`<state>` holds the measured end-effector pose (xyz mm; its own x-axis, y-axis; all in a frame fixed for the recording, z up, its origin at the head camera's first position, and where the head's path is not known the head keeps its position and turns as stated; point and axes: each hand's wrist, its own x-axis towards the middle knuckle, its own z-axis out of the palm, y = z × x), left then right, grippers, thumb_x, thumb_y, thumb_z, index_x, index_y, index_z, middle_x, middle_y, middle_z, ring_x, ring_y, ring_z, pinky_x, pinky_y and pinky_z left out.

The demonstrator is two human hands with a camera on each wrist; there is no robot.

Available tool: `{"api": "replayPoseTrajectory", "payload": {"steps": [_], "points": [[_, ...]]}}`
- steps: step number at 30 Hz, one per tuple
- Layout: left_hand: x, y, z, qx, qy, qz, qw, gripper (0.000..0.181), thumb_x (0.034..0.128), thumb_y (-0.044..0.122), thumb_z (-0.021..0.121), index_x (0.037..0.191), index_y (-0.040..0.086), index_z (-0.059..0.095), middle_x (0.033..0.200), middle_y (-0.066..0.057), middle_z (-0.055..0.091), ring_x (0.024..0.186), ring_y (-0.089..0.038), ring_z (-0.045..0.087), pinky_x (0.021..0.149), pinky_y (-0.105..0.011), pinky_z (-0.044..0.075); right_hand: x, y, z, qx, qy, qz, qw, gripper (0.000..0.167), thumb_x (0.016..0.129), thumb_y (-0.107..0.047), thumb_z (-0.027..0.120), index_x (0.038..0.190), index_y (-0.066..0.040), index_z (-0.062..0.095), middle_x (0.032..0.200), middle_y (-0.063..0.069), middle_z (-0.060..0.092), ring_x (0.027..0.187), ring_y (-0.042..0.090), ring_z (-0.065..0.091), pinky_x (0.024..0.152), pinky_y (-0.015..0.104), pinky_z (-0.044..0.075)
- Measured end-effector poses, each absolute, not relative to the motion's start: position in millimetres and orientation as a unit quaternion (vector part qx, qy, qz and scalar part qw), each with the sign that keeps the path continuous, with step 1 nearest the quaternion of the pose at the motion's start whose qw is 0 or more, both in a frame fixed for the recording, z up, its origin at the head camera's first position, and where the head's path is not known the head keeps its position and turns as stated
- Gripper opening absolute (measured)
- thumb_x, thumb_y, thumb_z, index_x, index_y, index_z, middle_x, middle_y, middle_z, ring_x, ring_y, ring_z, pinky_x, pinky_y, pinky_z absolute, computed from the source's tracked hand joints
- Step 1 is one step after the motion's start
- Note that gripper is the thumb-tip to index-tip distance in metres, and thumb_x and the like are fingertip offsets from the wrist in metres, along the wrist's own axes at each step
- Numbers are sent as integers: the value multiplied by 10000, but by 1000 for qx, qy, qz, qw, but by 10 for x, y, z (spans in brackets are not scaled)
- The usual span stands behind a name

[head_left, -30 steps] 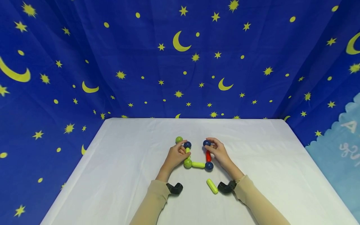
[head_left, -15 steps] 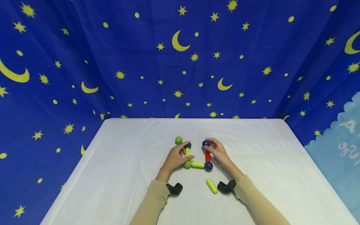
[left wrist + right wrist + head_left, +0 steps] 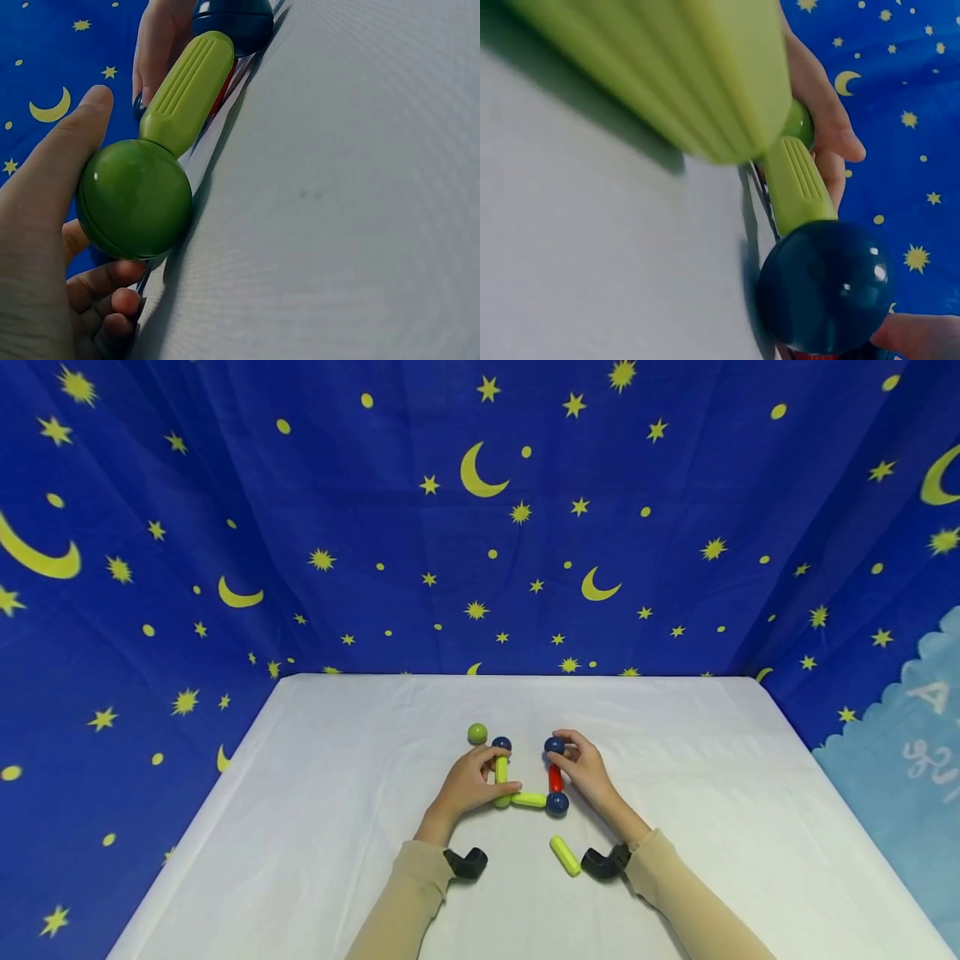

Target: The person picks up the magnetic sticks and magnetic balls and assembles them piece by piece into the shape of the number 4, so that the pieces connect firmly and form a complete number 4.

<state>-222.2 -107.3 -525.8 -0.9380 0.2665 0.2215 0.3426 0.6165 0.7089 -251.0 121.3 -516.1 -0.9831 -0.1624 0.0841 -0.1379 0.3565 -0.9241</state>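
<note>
Magnetic sticks and balls form a U on the table. On its left side a yellow-green stick (image 3: pixel 502 768) joins a far blue ball (image 3: pixel 502 744) to a green ball (image 3: pixel 135 199). My left hand (image 3: pixel 465 787) holds this stick, thumb over the green ball and forefinger by the blue ball. A second yellow-green stick (image 3: pixel 529 800) runs across to the near blue ball (image 3: pixel 825 289). From there a red stick (image 3: pixel 555 779) leads to another blue ball (image 3: pixel 554 746). My right hand (image 3: pixel 591 772) pinches that far ball between thumb and fingers.
A loose green ball (image 3: pixel 477 733) lies just beyond my left hand. Nearer me, a loose yellow-green stick (image 3: pixel 565 856) lies beside the right wrist's black camera mount (image 3: pixel 604 862). Behind the white table (image 3: pixel 360 735) hangs a blue star-patterned cloth (image 3: pixel 405 527).
My left forefinger has drawn back toward me off the far left blue ball, and the thumb has slid over the green ball. The right hand keeps its pinch, with hardly any shift.
</note>
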Motion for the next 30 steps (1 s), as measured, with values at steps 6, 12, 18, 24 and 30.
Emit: {"api": "replayPoseTrajectory", "payload": {"steps": [6, 12, 18, 24, 30], "points": [[-2229, -1073, -5263, -172, -895, -408, 49, 561, 724, 480, 784, 1170, 168, 648, 841, 26, 538, 682, -73, 443, 598, -183, 366, -2414, 1197, -5132, -106, 836, -538, -15, 395, 876, -97, 662, 1243, 7, 558, 1207, 210, 596, 926, 279, 629, 718, 176, 489], [-2230, -1073, -5253, -169, -896, -408, 47, 560, 722, 481, 784, 1166, 169, 649, 849, 27, 539, 690, -77, 449, 604, -183, 370, -2337, 1157, -4991, -100, 839, -535, -9, 395, 885, -57, 641, 1247, 66, 541, 1208, 249, 584, 895, 256, 601, 707, 164, 445], [-2227, -1082, -5270, -172, -895, -407, 52, 547, 723, 466, 789, 1157, 163, 651, 847, 24, 540, 684, -66, 445, 601, -178, 370, -2412, 1195, -5093, -83, 830, -552, 9, 421, 894, -132, 653, 1271, 20, 544, 1201, 219, 596, 851, 133, 556, 705, 171, 446], [-2223, -1080, -5261, -171, -892, -414, 48, 544, 722, 459, 793, 1158, 165, 652, 851, 20, 546, 685, -68, 447, 603, -176, 370, -2411, 1200, -5059, -36, 795, -604, 52, 442, 887, -111, 632, 1289, 29, 517, 1179, 227, 570, 804, 74, 549, 675, 174, 518], [-2227, -1078, -5264, -169, -893, -415, 45, 550, 724, 459, 791, 1164, 159, 650, 846, 21, 541, 682, -64, 445, 600, -174, 370, -2422, 1189, -5051, 23, 761, -642, 91, 424, 868, -83, 625, 1268, 13, 520, 1141, 162, 539, 779, 69, 570, 635, 179, 528]]}}
